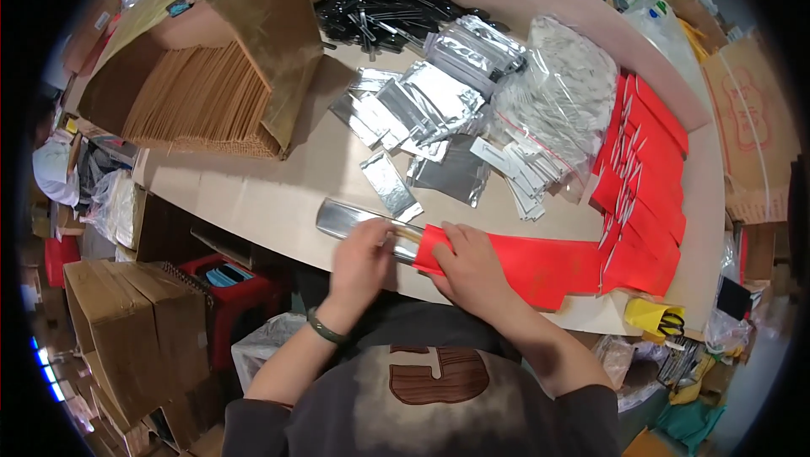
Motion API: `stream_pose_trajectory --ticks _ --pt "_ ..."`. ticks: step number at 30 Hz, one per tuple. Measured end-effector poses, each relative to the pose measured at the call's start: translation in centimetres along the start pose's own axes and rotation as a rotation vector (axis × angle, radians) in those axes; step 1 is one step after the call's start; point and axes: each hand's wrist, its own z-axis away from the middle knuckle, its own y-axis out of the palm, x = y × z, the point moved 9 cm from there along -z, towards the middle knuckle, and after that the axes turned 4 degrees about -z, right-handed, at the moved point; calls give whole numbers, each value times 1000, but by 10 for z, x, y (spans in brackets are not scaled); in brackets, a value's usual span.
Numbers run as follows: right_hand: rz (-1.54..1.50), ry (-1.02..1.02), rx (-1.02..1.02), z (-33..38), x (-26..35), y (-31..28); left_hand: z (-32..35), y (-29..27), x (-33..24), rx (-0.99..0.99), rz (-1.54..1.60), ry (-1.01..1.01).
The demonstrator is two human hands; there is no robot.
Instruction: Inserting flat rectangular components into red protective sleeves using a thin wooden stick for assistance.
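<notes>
At the table's near edge my left hand (364,256) pinches a long, shiny silver piece (337,219) with a rounded end, much like a shoehorn. A thin brownish strip (407,232) lies along it by my fingers. The silver piece's right end runs into the mouth of a red paper sleeve (531,261); how far in is hidden. My right hand (468,265) grips that sleeve near its mouth, fingers on top. Just beyond my hands lies a flat silver packet (391,185).
A carton (295,60) of upright brown cardboard pieces stands at left. Silver packets (430,98), black shiny pieces (380,14) and a clear bag of white packets (557,86) lie at the back. Overlapping red sleeves (645,187) fill the right, near a raised table wall (582,5).
</notes>
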Motion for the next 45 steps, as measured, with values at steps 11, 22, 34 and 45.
stream_pose_trajectory --ticks 11,22,34,45 --pt "14 -12 -63 28 -83 -117 -18 -7 -24 350 -495 166" --pt "189 -127 125 39 -41 -26 20 61 -121 696 375 381" --pt "-85 591 194 37 -73 -14 4 24 -17 509 -254 57" --pt "-107 635 221 28 -74 -2 8 19 -18 517 -335 220"
